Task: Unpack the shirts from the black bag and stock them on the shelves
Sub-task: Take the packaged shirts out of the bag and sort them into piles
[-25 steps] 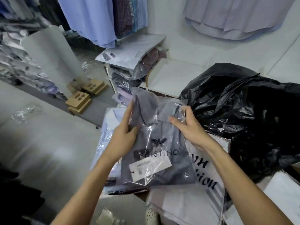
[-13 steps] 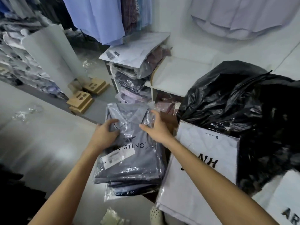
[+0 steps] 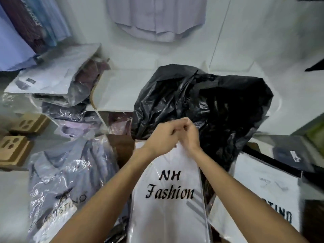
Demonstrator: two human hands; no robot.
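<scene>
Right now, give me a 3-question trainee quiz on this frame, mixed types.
1. True or false: both hands meet at the top edge of the white NH Fashion package.
2. What lies directly behind the hands? A) cardboard box B) black bag C) hanging shirt
3. Fill in: the grey Aristino shirt pack lies to the person's ____ of the white package.

Key: 1 true; 2 B; 3 left.
</scene>
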